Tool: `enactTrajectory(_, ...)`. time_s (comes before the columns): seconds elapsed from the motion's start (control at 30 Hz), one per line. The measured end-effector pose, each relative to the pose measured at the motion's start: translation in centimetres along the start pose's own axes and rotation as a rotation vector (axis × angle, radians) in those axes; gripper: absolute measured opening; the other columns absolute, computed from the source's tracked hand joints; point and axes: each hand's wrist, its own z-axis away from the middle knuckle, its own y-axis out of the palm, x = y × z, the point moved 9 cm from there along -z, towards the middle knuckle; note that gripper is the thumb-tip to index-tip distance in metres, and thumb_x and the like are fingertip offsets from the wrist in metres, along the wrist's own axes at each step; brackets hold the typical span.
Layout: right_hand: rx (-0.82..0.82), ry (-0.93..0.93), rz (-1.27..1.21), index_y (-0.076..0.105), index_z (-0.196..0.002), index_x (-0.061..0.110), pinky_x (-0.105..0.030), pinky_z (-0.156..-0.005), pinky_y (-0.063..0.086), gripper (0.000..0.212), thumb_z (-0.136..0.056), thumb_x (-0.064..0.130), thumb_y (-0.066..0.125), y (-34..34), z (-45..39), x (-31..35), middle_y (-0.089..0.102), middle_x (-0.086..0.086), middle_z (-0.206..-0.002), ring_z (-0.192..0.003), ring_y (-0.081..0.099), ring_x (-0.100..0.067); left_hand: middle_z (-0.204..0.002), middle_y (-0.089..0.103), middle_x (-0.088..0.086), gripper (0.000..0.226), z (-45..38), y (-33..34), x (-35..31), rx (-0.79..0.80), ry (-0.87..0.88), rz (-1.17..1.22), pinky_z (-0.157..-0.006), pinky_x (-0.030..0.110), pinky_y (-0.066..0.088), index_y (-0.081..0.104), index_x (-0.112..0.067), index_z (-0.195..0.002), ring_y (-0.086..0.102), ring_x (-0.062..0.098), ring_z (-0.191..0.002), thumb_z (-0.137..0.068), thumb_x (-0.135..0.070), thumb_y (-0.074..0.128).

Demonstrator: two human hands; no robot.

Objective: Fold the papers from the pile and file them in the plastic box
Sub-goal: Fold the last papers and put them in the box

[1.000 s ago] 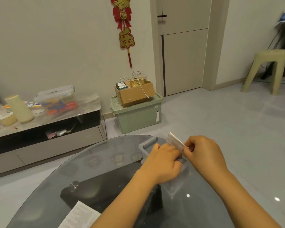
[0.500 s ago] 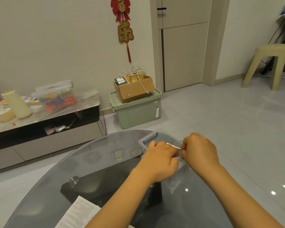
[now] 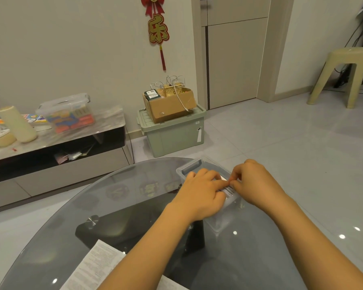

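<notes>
A clear plastic box (image 3: 192, 167) with a grey handle stands on the round glass table (image 3: 113, 206). Folded papers (image 3: 227, 190) stand on edge inside it, mostly hidden by my hands. My left hand (image 3: 199, 192) lies over the box with its fingers reaching down into the folded papers. My right hand (image 3: 254, 182) is at the box's right side and pinches the top of a white folded paper (image 3: 224, 178) with thumb and fingertips. The pile of printed papers (image 3: 92, 266) lies at the table's near edge, partly under my left forearm.
Beyond the table stands a green storage bin (image 3: 172, 135) with a cardboard box (image 3: 170, 102) on it. A low TV cabinet (image 3: 55, 147) with containers runs along the left wall. A beige plastic stool (image 3: 342, 76) stands far right on the tiled floor.
The folded paper, held up above the box a second ago, has been lowered into it. Both hands have sunk with it, and the view has tilted downward.
</notes>
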Motion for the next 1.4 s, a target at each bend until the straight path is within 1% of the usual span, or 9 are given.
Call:
enactTrajectory(0.17, 0.005, -0.028, -0.065, 0.068, -0.089, 0.013, -0.019, -0.051, 0.033, 0.013, -0.09, 0.013, 0.054, -0.3, 0.1, -0.2, 0.048, 0.001, -0.08, -0.07, 0.05, -0.015, -0.14, 0.039, -0.005, 0.064, 0.3, 0.0, 0.2, 0.007, -0.03, 0.008, -0.107, 0.033, 0.016, 0.045, -0.032, -0.138, 0.027, 0.012, -0.129, -0.08, -0.035, 0.017)
enactTrajectory(0.3, -0.038, -0.063, -0.095, 0.068, -0.093, 0.019, -0.027, -0.068, 0.046, 0.014, -0.089, 0.018, 0.055, -0.8, 0.9, 0.5, 0.058, 0.002, -0.087, -0.077, 0.056, -0.017, -0.141, 0.04, -0.006, 0.077, 2.2, -1.3, 0.3, -0.101, -0.053, 0.081, -0.109, 0.028, 0.008, 0.042, -0.027, -0.14, 0.026, 0.009, -0.131, -0.074, -0.044, 0.006)
enactTrajectory(0.37, -0.064, -0.121, -0.117, 0.068, -0.094, 0.022, -0.029, -0.073, 0.048, 0.012, -0.088, 0.022, 0.057, -1.2, 1.9, 1.6, 0.058, 0.002, -0.092, -0.08, 0.057, -0.016, -0.143, 0.038, -0.006, 0.071, 4.0, -2.3, -0.1, -0.142, -0.081, 0.081, -0.111, 0.028, 0.005, 0.042, -0.027, -0.14, 0.025, 0.008, -0.134, -0.078, -0.041, 0.009)
enactTrajectory(0.6, 0.009, -0.381, -0.133, 0.065, -0.096, 0.03, -0.023, -0.073, 0.045, 0.01, -0.087, 0.032, 0.061, 0.2, 6.2, 6.7, 0.05, 0.012, -0.09, -0.071, 0.047, -0.002, -0.143, 0.035, -0.011, 0.058, 11.6, -3.8, 0.3, -0.167, -0.208, 0.081, -0.114, 0.029, 0.009, 0.04, -0.03, -0.14, 0.024, 0.006, -0.134, -0.086, -0.033, 0.018)
enactTrajectory(0.73, 0.137, -0.503, -0.098, 0.065, -0.098, 0.028, -0.013, -0.065, 0.035, 0.012, -0.086, 0.029, 0.063, 2.8, 9.2, 8.8, 0.046, 0.014, -0.089, -0.071, 0.044, 0.003, -0.142, 0.035, -0.008, 0.044, 16.4, -2.7, 0.8, -0.078, -0.327, 0.054, -0.113, 0.031, 0.014, 0.037, -0.028, -0.142, 0.025, 0.009, -0.132, -0.098, -0.032, 0.029)
enactTrajectory(0.93, 0.342, -0.64, -0.003, 0.066, -0.099, 0.035, -0.03, -0.082, 0.049, 0.016, -0.083, 0.036, 0.065, 7.0, 13.4, 10.0, 0.054, 0.012, -0.099, -0.086, 0.054, -0.004, -0.129, 0.047, -0.001, 0.041, 23.6, 0.6, 0.8, 0.146, -0.533, -0.063, -0.097, 0.031, 0.04, 0.042, -0.026, -0.136, 0.046, 0.017, -0.114, -0.098, -0.04, 0.032)
enactTrajectory(1.13, 0.506, -0.751, 0.127, 0.067, -0.105, 0.037, -0.03, -0.087, 0.047, 0.025, -0.08, 0.04, 0.065, 10.3, 16.3, 9.6, 0.056, 0.019, -0.105, -0.098, 0.05, -0.001, -0.122, 0.051, 0.002, 0.045, 27.1, 3.0, 0.0, 0.326, -0.568, -0.12, -0.09, 0.03, 0.041, 0.045, -0.022, -0.132, 0.049, 0.018, -0.108, -0.097, -0.047, 0.033)
enactTrajectory(1.27, 0.537, -0.782, 0.153, 0.062, -0.113, 0.04, -0.026, -0.097, 0.04, 0.036, -0.078, 0.046, 0.068, 11.0, 16.9, 9.3, 0.049, 0.019, -0.119, -0.112, 0.04, -0.002, -0.146, 0.032, 0.001, 0.063, 27.0, 4.2, 0.3, 0.404, -0.497, -0.047, -0.105, 0.038, 0.037, 0.025, -0.027, -0.146, 0.038, 0.02, -0.129, -0.092, -0.057, 0.039)
enactTrajectory(1.4, 0.544, -0.789, 0.154, 0.055, -0.121, 0.042, -0.022, -0.102, 0.033, 0.051, -0.073, 0.049, 0.072, 11.1, 17.0, 9.3, 0.04, 0.022, -0.131, -0.119, 0.03, 0.0, -0.159, -0.007, -0.008, 0.077, 26.4, 4.8, 2.4, 0.374, -0.475, 0.03, -0.118, 0.039, 0.011, 0.005, -0.036, -0.15, 0.0, 0.017, -0.146, -0.089, -0.06, 0.045)
